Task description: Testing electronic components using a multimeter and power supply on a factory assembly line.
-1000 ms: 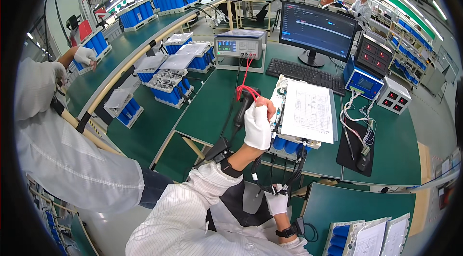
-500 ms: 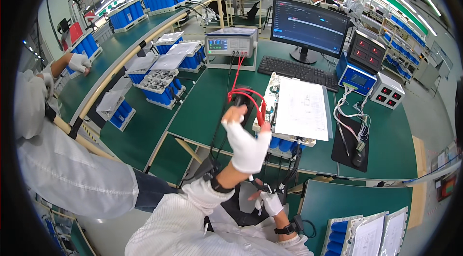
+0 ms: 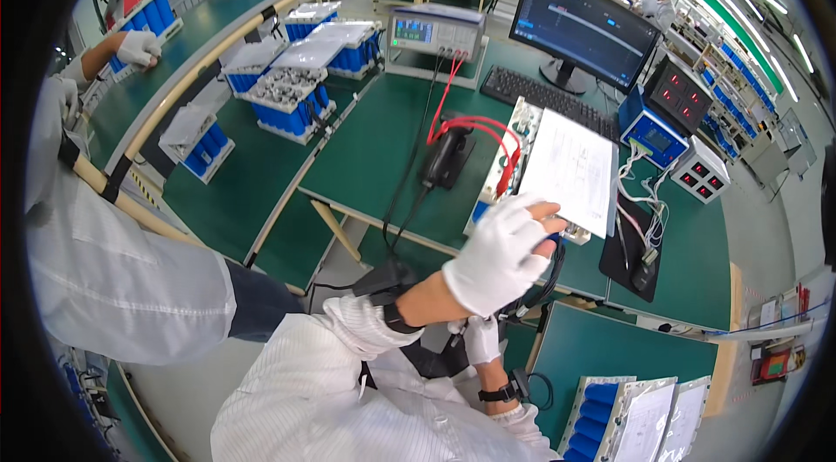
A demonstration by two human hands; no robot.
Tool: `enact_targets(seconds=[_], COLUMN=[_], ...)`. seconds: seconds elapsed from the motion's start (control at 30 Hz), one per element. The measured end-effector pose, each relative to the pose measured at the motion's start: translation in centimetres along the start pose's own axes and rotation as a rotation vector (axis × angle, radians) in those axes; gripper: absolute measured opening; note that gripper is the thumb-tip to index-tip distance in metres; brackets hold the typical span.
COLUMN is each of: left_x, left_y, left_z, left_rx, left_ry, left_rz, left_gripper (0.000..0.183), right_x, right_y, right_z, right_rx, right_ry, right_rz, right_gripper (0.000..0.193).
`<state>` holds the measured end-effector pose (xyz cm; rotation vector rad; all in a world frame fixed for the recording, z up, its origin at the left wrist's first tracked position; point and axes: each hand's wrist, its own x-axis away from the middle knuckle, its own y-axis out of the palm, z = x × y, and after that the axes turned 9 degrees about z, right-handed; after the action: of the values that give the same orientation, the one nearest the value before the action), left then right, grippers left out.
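Note:
My left hand (image 3: 503,255), in a white glove with bare fingertips, reaches over the front edge of a blue-celled battery pack (image 3: 483,208). Its fingers are loosely spread and appear to hold nothing. A printed sheet (image 3: 568,168) in a clear sleeve lies on top of the pack. Red clip leads (image 3: 505,179) rest at the pack's left side and run back to a bench meter (image 3: 435,31). Lower down, near my lap, my right hand (image 3: 482,342) is closed around something dark and thin, partly hidden behind my left wrist.
Behind the pack stand a keyboard (image 3: 544,99) and a monitor (image 3: 582,31). Rightward are a blue instrument (image 3: 651,131), display boxes (image 3: 699,170) and white wires. A black handheld device (image 3: 446,157) lies left. More packs (image 3: 292,101) fill the left bench, where another person's gloved hand (image 3: 139,49) rests.
My left hand has moved from the red leads rightward and down to the pack's front edge. The black device it covered now shows. My head view has tilted and shifted.

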<state>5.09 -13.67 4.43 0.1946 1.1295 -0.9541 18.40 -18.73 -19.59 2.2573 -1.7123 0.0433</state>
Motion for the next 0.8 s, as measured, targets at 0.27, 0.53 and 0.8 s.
enact_targets(seconds=[0.27, 0.53, 0.8], left_x=[11.5, 20.0, 21.4], left_y=[-6.1, -6.6, -5.9], left_z=[-6.2, -12.3, -17.4], left_rx=[0.018, -0.306, -0.303], left_ry=[-0.773, -1.026, -1.076], left_rz=[0.517, 0.558, 0.106], left_gripper=[0.019, 0.033, 0.025], right_x=[1.5, -0.3, -0.8], right_y=[3.9, 5.1, 1.7], right_z=[-3.3, 1.5, 2.0], right_rx=[-0.306, -0.351, 0.031], right_ry=[0.355, 0.296, 0.159], right_rz=[-0.138, -0.124, 0.044], right_gripper=[0.049, 0.043, 0.032])
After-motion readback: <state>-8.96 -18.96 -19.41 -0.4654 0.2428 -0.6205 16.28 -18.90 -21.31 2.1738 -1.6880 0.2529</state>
